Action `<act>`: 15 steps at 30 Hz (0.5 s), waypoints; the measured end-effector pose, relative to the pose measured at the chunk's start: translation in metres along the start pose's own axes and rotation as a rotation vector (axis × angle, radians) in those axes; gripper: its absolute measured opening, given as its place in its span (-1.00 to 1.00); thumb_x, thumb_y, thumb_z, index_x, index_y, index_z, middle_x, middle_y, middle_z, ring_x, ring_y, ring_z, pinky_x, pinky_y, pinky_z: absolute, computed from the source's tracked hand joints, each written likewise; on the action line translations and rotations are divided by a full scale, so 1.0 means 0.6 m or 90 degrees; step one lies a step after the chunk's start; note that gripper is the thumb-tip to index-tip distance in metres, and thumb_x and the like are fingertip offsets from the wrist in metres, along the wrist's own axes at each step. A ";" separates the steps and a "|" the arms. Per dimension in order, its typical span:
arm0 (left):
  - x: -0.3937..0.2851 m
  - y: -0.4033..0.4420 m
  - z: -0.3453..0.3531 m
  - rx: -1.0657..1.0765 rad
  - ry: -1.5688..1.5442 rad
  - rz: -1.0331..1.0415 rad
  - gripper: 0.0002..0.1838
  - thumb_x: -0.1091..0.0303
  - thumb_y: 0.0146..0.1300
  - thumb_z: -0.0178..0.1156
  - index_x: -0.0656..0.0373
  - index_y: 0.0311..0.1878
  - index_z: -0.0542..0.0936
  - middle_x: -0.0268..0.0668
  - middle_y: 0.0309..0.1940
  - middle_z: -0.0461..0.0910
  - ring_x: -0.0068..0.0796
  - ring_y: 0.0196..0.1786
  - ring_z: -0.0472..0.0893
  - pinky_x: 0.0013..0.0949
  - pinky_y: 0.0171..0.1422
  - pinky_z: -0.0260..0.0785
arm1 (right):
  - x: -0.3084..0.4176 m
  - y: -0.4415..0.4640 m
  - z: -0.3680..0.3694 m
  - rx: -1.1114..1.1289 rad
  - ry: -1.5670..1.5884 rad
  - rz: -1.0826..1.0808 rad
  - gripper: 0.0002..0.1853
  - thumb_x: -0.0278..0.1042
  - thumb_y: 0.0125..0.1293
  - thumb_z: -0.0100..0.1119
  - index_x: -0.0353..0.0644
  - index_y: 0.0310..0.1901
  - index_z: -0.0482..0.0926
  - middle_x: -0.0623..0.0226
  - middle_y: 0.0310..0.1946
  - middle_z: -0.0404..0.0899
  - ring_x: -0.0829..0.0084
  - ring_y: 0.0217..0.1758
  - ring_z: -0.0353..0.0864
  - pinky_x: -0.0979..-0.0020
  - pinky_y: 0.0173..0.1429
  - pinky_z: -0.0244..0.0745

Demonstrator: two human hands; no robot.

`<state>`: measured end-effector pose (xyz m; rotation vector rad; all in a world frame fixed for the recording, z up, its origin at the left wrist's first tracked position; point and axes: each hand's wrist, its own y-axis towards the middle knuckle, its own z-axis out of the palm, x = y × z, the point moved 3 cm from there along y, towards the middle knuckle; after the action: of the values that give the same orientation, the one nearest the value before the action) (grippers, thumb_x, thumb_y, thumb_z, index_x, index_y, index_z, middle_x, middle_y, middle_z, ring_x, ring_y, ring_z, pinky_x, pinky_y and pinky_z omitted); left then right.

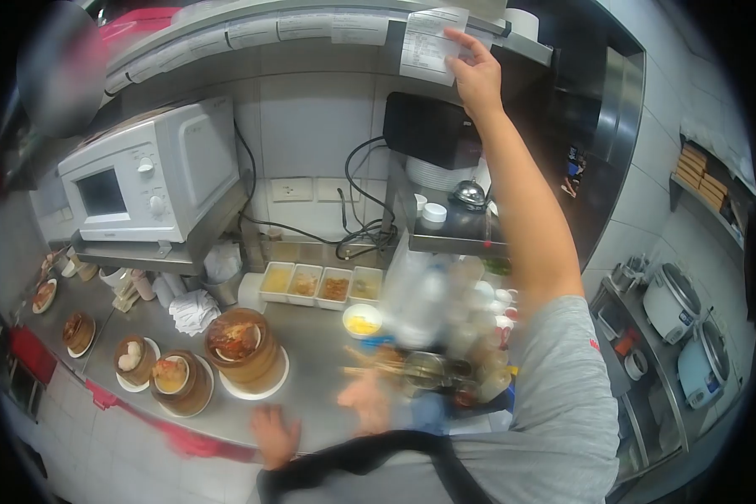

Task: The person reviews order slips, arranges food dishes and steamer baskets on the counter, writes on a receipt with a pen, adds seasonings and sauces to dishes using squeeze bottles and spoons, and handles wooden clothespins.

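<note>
My right hand [479, 80] is raised high, its thumb and fingers closed on the right edge of a printed order slip [428, 50] hanging from the shelf rail. Down at the counter's front edge, my left hand [275, 435] lies with its fingers spread, holding nothing. Just beyond it stands a large bamboo steamer [248, 365] of dark reddish food on a white plate. Smaller steamers sit to its left: one with an orange-topped bowl [172, 375], one with white pieces [131, 357], one with brown food [78, 332]. A blurred, hand-like skin-toned shape [367, 401] appears right of my left hand; whose it is stays unclear.
More slips [304, 28] line the rail. A white microwave [155, 172] sits on a left shelf. Ingredient tubs [336, 286] and a yellow-filled bowl [362, 320] stand behind the steamers. Blurred bottles crowd the right. A service bell [470, 194] rests on a shelf; rice cookers [670, 302] stand far right.
</note>
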<state>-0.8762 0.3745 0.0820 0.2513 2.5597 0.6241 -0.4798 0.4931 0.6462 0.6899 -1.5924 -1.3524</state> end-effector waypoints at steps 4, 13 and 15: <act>0.004 -0.002 -0.002 0.005 -0.011 -0.006 -0.41 0.15 -0.16 0.37 0.14 -0.01 0.45 -0.04 0.08 0.31 0.07 0.25 0.21 0.04 0.30 0.03 | -0.014 -0.005 0.035 0.028 0.002 0.042 -0.53 -0.71 0.05 0.07 -0.20 0.06 0.53 0.30 -0.21 0.58 0.64 -0.29 0.52 0.62 -0.17 0.42; 0.002 -0.003 -0.001 -0.020 -0.010 0.001 -0.39 0.14 -0.17 0.37 0.16 -0.01 0.45 -0.03 0.06 0.32 0.06 0.21 0.24 0.01 0.27 0.07 | -0.033 -0.005 0.029 -0.019 -0.128 0.105 -0.51 -0.70 -0.01 0.08 -0.12 0.02 0.59 0.33 -0.24 0.58 0.67 -0.42 0.45 0.63 -0.32 0.38; 0.003 0.006 -0.002 -0.013 -0.028 0.029 -0.39 0.13 -0.17 0.38 0.17 -0.02 0.45 -0.03 0.03 0.32 0.06 0.18 0.26 0.01 0.25 0.10 | -0.031 0.002 0.032 -0.077 -0.156 0.016 -0.51 -0.67 -0.03 0.07 -0.02 -0.02 0.64 0.49 -0.40 0.55 0.70 -0.51 0.35 0.62 -0.43 0.28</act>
<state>-0.8781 0.3780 0.0839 0.3135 2.5098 0.6538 -0.4884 0.5182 0.6425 0.4423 -1.6864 -1.5483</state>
